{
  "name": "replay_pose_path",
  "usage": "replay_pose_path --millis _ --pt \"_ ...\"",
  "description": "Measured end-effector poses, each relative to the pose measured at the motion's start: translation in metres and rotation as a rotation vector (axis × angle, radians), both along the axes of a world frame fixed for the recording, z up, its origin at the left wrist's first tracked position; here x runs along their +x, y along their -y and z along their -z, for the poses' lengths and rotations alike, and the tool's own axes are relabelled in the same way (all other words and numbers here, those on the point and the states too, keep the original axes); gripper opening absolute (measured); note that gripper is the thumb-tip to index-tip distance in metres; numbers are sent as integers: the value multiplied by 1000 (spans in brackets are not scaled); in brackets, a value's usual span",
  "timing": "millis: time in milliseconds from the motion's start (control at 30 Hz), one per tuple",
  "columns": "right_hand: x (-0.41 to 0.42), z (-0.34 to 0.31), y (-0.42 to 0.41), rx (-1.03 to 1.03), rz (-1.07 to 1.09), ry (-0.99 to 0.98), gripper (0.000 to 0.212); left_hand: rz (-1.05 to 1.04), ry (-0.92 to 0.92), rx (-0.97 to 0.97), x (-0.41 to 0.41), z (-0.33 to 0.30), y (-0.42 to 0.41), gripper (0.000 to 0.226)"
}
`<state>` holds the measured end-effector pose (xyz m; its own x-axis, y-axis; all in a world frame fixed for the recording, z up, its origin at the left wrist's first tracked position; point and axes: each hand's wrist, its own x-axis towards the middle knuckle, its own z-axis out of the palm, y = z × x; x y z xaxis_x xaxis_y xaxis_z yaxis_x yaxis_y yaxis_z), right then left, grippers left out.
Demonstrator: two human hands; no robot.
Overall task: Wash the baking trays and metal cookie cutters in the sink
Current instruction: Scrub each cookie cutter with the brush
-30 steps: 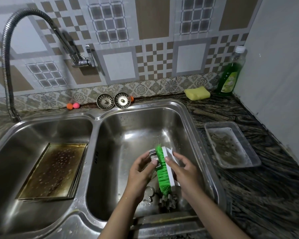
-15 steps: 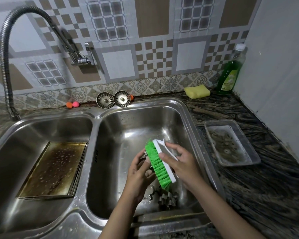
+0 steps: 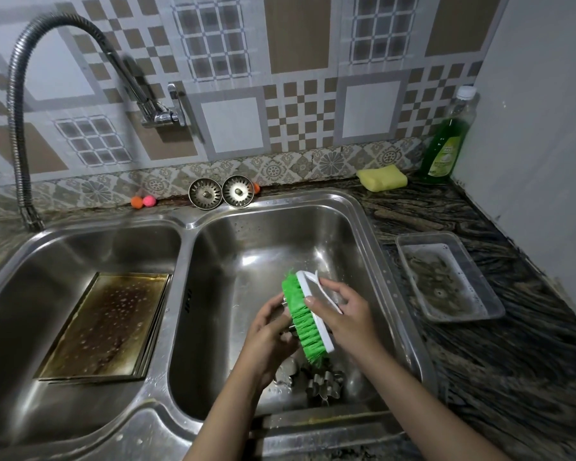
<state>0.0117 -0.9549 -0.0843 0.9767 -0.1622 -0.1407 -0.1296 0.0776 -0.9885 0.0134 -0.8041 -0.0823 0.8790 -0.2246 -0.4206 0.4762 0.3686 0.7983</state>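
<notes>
We are scrubbing a cookie cutter over the right basin.

Our left hand [image 3: 266,331] pinches the cutter [image 3: 285,316]; our right hand [image 3: 343,314] grips the brush [image 3: 305,319]. Next, probably rinsing; more cutters [image 3: 320,382] lie below, baking trays [image 3: 107,324] left.

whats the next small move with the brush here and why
Probably another short stroke of the green brush across the cookie cutter. The right hand grips the brush with its bristles against the cutter that the left hand holds over the right basin.
</notes>
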Motion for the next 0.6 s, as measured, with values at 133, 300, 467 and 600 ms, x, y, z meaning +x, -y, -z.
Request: replay_pose_path --millis 133,300,467,600 --pt "15 5 4 -258 -4 -22 53 37 -59 -8 -10 7 -11 46" --pt "30 -4 3 -341 29 -8 60 8 79 49 -13 -23 -44 46" --pt "24 2 1 -369 -32 14 60 -164 218 260 -18 -67 -130 71" --pt "16 10 8 -434 -99 -8 58 -243 108 658 -20 -67 -207 42"
